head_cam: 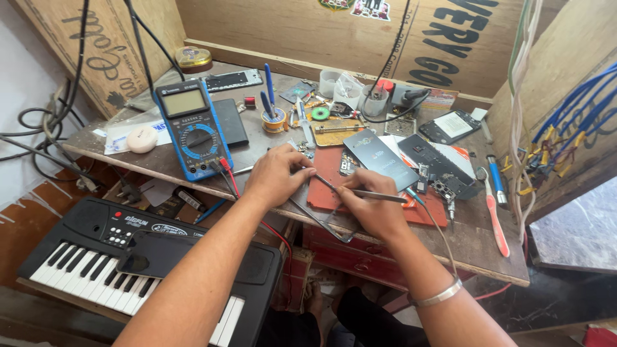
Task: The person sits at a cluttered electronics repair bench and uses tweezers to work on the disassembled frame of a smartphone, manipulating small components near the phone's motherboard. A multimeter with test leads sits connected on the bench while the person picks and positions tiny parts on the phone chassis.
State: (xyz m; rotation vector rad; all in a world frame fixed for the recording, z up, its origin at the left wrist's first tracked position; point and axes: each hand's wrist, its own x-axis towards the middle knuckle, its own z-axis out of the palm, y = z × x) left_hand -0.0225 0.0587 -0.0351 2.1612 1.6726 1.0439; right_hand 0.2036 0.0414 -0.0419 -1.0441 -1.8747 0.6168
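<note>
Pinching the thin metal frame (321,215) at the desk's (475,247) near edge, the left hand (277,175) should steady it while the right hand's (371,207) closed fingers guide the tweezers (379,194) gently.

Bare forearms, no sleeves, silver bangle (438,296) on right wrist

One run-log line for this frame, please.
left hand: pinching thin metal frame on red mat | right hand: holding tweezers | beside: blue multimeter, dark phone panel
</note>
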